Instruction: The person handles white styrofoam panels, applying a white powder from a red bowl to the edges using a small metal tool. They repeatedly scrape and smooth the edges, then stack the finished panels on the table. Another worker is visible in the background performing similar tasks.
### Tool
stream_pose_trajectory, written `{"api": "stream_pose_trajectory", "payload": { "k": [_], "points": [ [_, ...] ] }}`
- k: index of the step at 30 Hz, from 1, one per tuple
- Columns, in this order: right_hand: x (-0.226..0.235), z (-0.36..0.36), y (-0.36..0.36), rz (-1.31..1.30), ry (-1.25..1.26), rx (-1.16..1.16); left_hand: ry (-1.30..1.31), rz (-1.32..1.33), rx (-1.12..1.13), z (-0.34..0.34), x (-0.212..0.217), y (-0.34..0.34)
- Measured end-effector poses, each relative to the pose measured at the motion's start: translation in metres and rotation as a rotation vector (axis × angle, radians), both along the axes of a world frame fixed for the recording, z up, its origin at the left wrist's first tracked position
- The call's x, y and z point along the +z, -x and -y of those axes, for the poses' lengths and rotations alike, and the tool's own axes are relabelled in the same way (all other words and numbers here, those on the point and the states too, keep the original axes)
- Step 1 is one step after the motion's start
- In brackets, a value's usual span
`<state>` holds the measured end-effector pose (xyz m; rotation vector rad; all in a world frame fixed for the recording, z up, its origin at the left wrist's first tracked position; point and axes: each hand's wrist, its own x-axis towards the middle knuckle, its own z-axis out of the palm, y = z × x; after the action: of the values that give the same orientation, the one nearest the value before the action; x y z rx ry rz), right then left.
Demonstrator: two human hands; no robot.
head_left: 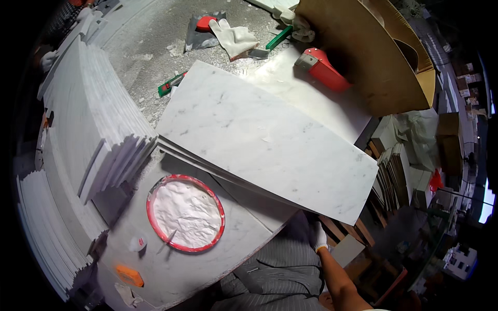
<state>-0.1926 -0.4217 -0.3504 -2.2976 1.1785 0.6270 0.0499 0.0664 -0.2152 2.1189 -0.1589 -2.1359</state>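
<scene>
Near marble slab [267,142]: right hand [317,237] gloved, grip unclear; left hand unseen.
Looks breakable; best supported both ends.

A tub [223,218] sits before the slab [264,140], with stacked panels [98,98] left and a box [368,57] behind, to the right.

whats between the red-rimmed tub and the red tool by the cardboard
The grey-veined white slab lies between the red-rimmed tub and the red tool, with some pale sheet on the tool's side, as the head view shows.
</scene>
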Motion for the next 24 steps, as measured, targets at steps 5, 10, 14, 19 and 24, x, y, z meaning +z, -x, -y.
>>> {"api": "stream_pose_trajectory", "payload": {
  "k": [5,10,14,19,24],
  "points": [
    [0.026,0.009,-0.053,-0.495,0.087,0.740,-0.045,0.019,-0.014,-0.004,0.009,-0.032],
    [0.024,0.026,-0.071,-0.682,0.053,0.860,-0.026,0.073,-0.056,-0.004,0.001,-0.027],
    [-0.027,0.051,-0.001,-0.140,-0.096,-0.029,0.070,0.092,-0.164,0.008,-0.013,-0.008],
    [0.034,0.068,-0.071,0.517,-0.224,-0.988,0.179,0.284,-0.378,0.004,-0.053,0.006],
    [0.078,0.121,-0.022,0.741,-0.053,-1.312,0.200,0.257,-0.319,0.010,-0.052,-0.005]
  ]
}}
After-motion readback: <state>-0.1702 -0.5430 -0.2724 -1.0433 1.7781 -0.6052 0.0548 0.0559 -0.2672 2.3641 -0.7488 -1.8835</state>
